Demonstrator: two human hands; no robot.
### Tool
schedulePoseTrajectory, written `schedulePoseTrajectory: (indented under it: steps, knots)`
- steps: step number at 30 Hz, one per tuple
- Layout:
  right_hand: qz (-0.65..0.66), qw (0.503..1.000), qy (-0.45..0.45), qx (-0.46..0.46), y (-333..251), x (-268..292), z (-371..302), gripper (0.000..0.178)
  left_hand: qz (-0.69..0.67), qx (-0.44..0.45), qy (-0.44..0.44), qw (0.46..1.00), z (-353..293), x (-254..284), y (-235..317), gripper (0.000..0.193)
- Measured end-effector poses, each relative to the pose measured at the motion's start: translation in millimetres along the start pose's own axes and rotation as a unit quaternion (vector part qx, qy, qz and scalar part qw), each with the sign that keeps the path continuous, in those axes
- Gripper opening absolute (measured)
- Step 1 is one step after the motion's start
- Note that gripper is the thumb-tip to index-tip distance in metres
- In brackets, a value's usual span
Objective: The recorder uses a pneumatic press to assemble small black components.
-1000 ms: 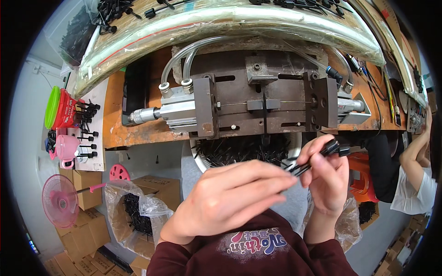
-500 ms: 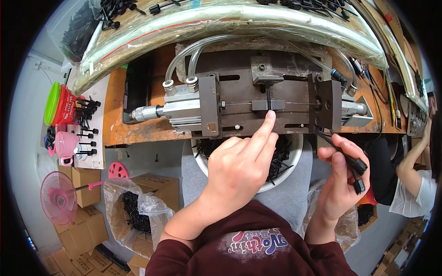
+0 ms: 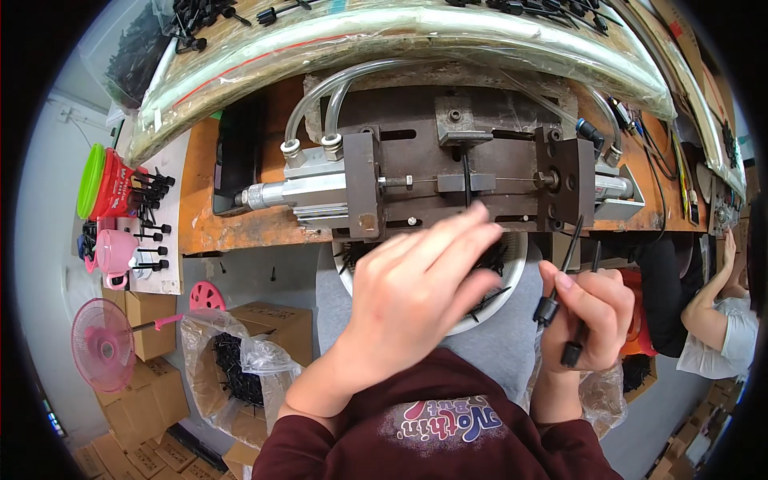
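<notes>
My left hand (image 3: 420,292) hovers just in front of the dark metal clamping fixture (image 3: 424,216), its fingers stretched out and slightly blurred, holding nothing. A thin black rod (image 3: 467,164) stands in the slot of the small block (image 3: 452,184) at the fixture's middle. Threaded plunger tips (image 3: 396,182) stick out toward that block from both sides. In my right hand (image 3: 596,316), right of the fixture's front, are black capped rods; one rod (image 3: 547,310) is pinched by thumb and finger, and a second rod (image 3: 573,352) lies against the palm. Beneath my left hand, a white bucket (image 3: 514,288) of black rods rests in my lap.
Clear air hoses (image 3: 336,88) arch behind the fixture. A plastic-lined box (image 3: 200,368) of black parts is at lower left, near a pink fan (image 3: 102,344). Red and pink containers (image 3: 116,248) with capped rods stand at left. Another person (image 3: 716,328) sits at right.
My left hand has drawn back from the block, its pointing finger now alongside the others. The plungers have slid inward. My right hand has moved left and turned its rods more upright.
</notes>
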State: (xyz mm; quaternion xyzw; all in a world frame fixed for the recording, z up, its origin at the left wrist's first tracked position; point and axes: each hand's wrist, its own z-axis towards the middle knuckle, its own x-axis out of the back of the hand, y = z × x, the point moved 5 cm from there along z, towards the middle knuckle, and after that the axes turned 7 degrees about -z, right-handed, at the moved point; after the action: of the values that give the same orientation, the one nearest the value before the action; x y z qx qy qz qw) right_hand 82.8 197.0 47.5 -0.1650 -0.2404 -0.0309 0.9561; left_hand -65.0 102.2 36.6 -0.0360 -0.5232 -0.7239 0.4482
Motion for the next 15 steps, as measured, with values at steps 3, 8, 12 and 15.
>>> schedulePoseTrajectory:
  steps: [3, 8, 12, 15]
  knots:
    - [-0.002, 0.999, -0.017, 0.043, -3.5, -7.0, -1.4, 0.031, -0.212, -0.033, -0.023, 0.976, -4.9, 5.4, 22.2, 0.041]
    - [0.027, 0.998, -0.040, 0.031, -8.3, -15.9, 4.8, 0.030, -0.125, -0.060, 0.032, 0.990, -11.0, 10.2, 23.3, 0.034]
    - [0.100, 0.995, -0.023, -0.008, 2.0, -14.7, 3.2, 0.047, 0.023, -0.024, 0.017, 0.999, -12.2, 5.5, 13.3, 0.031]
    - [0.191, 0.979, -0.047, -0.057, 6.8, -10.3, 2.0, 0.061, 0.139, -0.064, 0.000, 0.988, -7.4, -2.3, 7.5, 0.027]
